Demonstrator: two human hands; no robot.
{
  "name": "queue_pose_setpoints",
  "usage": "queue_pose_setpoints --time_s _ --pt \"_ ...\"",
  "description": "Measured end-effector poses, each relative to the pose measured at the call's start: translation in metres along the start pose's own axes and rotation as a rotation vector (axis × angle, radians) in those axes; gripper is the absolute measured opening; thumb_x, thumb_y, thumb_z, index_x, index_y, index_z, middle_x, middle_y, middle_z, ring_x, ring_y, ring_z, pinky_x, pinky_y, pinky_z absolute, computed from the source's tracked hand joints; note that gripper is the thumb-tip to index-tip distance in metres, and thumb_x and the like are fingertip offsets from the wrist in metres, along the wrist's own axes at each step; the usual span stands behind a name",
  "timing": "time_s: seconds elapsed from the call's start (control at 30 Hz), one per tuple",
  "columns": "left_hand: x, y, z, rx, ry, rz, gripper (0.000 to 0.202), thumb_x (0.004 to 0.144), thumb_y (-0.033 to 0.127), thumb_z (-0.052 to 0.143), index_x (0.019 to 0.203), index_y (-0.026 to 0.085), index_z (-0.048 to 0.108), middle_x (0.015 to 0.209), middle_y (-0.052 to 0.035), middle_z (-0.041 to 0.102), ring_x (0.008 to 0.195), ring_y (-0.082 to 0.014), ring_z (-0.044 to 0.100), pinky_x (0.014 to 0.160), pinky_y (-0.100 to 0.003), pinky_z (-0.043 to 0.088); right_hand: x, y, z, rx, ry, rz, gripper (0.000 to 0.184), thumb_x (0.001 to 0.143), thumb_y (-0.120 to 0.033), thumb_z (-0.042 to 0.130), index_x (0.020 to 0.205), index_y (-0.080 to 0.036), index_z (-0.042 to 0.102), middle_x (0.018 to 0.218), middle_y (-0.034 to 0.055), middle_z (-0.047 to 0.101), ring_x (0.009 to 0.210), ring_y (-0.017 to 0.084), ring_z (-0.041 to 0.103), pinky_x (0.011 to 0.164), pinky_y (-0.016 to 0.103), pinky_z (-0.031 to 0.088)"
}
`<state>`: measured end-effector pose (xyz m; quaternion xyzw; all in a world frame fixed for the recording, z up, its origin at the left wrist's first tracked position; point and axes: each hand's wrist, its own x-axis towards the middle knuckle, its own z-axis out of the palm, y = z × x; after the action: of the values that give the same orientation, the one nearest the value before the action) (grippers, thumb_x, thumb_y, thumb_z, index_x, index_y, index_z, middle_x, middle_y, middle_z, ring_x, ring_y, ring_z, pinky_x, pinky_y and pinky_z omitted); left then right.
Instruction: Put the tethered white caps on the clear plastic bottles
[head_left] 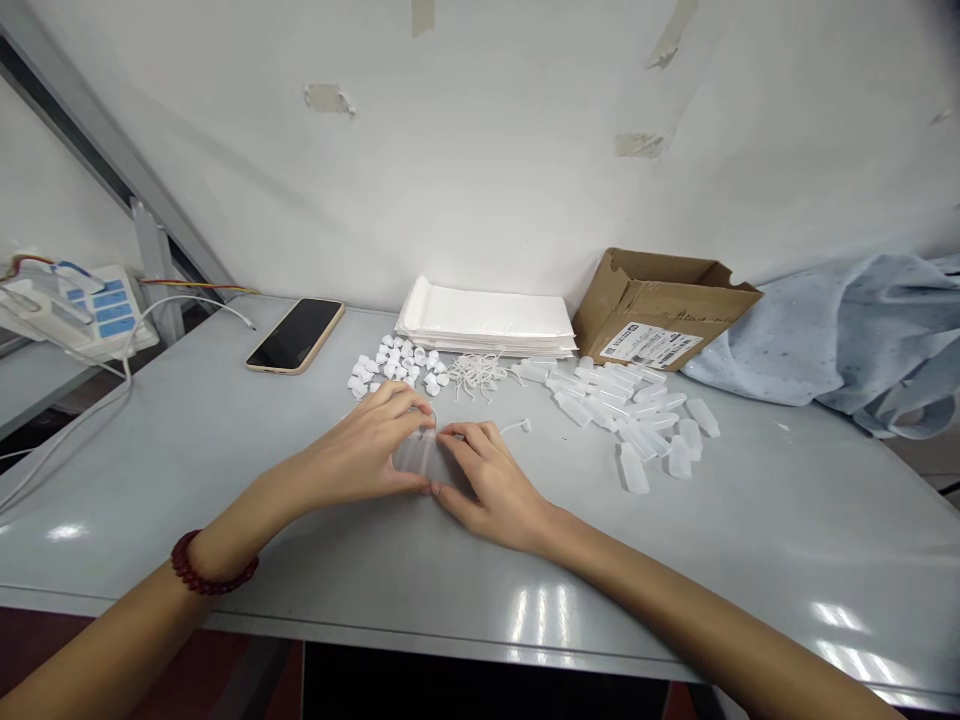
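Work at a grey table (360, 580), parts listed by decreasing size. Cloth (802, 320): far right of the grip. Cardboard box (667, 300): beyond the grip, to its right, open at the top. Heap of bottles (634, 405): right of the grip, in front of the box. Stack of white envelopes (487, 315): beyond the grip, against the wall. Left hand (367, 440) and right hand (491, 480): facing each other. Phone (296, 335): left of and beyond the grip. Heap of caps (397, 362) and heap of thin tubes (480, 375): just beyond the grip. Clear plastic piece (415, 458): between the hands, clasped by left thumb and fingers; right fingertips lie at its edge, their hold unclear. Single cap (526, 425): beyond the right hand.
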<state>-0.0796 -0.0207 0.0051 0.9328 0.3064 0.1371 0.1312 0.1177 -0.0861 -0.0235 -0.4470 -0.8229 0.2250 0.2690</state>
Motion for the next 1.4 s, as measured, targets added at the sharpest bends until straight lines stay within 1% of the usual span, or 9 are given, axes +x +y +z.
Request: queue_pose_setpoints --time_s 0.33,0.53,0.67,0.8,0.93,1.03,1.17,1.27,1.4 --pt "-0.001 0.001 0.000 0.012 0.011 -0.005 0.052 0.069 0.042 0.076 0.113 0.020 0.059 0.115 -0.0092 0.058 0.116 -0.0286 0.045 0.093 -0.045 0.045 -0.001 0.002 -0.001 0.004 -0.003 0.011 0.043 0.086 -0.029 0.059 0.125 -0.013 0.052 0.121 0.0151 0.053 0.110 0.030 0.043 0.095 0.050 0.045" --pt "0.003 0.007 -0.005 0.036 0.002 0.009 0.059 0.072 0.047 0.073 0.120 0.019 0.055 0.119 -0.0111 0.056 0.119 -0.0305 0.043 0.095 -0.046 0.043 -0.002 0.002 -0.007 0.016 0.012 0.022 0.041 0.086 -0.028 0.058 0.122 -0.009 0.055 0.120 0.0165 0.055 0.107 0.029 0.045 0.095 0.048 0.044" --pt "0.015 0.018 -0.008 0.045 -0.027 0.003 0.062 0.077 0.057 0.064 0.123 0.017 0.053 0.121 -0.0124 0.054 0.120 -0.0310 0.041 0.095 -0.047 0.043 -0.004 0.017 -0.028 0.019 0.168 0.018 0.035 0.088 -0.027 0.055 0.120 -0.013 0.057 0.120 0.0148 0.057 0.109 0.028 0.048 0.095 0.049 0.043" --pt "0.036 0.030 -0.007 0.041 -0.008 0.002 0.043 0.086 0.044 0.059 0.118 0.016 0.056 0.115 -0.0112 0.058 0.117 -0.0293 0.043 0.093 -0.044 0.043 -0.012 0.039 -0.065 0.016 0.373 0.139 0.020 0.088 -0.027 0.053 0.101 -0.019 0.066 0.104 0.0098 0.065 0.103 0.026 0.056 0.092 0.044 0.043" --pt "0.048 0.038 -0.006 0.036 -0.129 0.026 0.038 0.082 0.039 0.064 0.113 0.017 0.059 0.111 -0.0083 0.059 0.111 -0.0271 0.045 0.090 -0.039 0.042 -0.023 0.051 -0.082 0.011 0.370 0.258 0.015 0.087 -0.024 0.053 0.091 -0.020 0.067 0.091 0.0066 0.069 0.088 0.023 0.060 0.076 0.037 0.047" --pt "0.042 0.039 -0.006 0.074 -0.208 0.013 0.046 0.079 0.050 0.066 0.111 0.018 0.061 0.108 -0.0078 0.058 0.105 -0.0270 0.045 0.087 -0.038 0.041 -0.026 0.051 -0.074 0.006 0.341 0.205 0.014 0.086 -0.018 0.053 0.089 -0.019 0.067 0.089 0.0059 0.069 0.088 0.022 0.060 0.078 0.036 0.047" --pt "0.026 0.038 -0.006 0.100 -0.206 -0.053 0.061 0.076 0.062 0.062 0.119 0.018 0.058 0.106 -0.0089 0.055 0.103 -0.0276 0.043 0.085 -0.037 0.040 -0.024 0.045 -0.052 -0.005 0.239 0.056 0.017 0.087 -0.012 0.051 0.094 -0.015 0.066 0.094 0.0083 0.069 0.092 0.022 0.059 0.084 0.038 0.047" --pt "0.021 0.038 -0.004 0.097 -0.208 -0.075 0.064 0.075 0.063 0.062 0.120 0.018 0.056 0.105 -0.0090 0.054 0.102 -0.0278 0.043 0.084 -0.037 0.039 -0.022 0.039 -0.038 -0.049 0.150 -0.021 0.020 0.088 -0.011 0.051 0.103 -0.012 0.064 0.101 0.0115 0.067 0.094 0.024 0.056 0.085 0.041 0.047" --pt "0.026 0.040 0.001 0.087 -0.217 -0.064 0.061 0.074 0.061 0.065 0.114 0.016 0.058 0.101 -0.0083 0.053 0.099 -0.0275 0.042 0.082 -0.036 0.039 -0.021 0.030 -0.028 -0.106 0.087 -0.043 0.025 0.089 -0.013 0.052 0.112 -0.011 0.061 0.109 0.0127 0.065 0.100 0.026 0.053 0.087 0.045 0.047"
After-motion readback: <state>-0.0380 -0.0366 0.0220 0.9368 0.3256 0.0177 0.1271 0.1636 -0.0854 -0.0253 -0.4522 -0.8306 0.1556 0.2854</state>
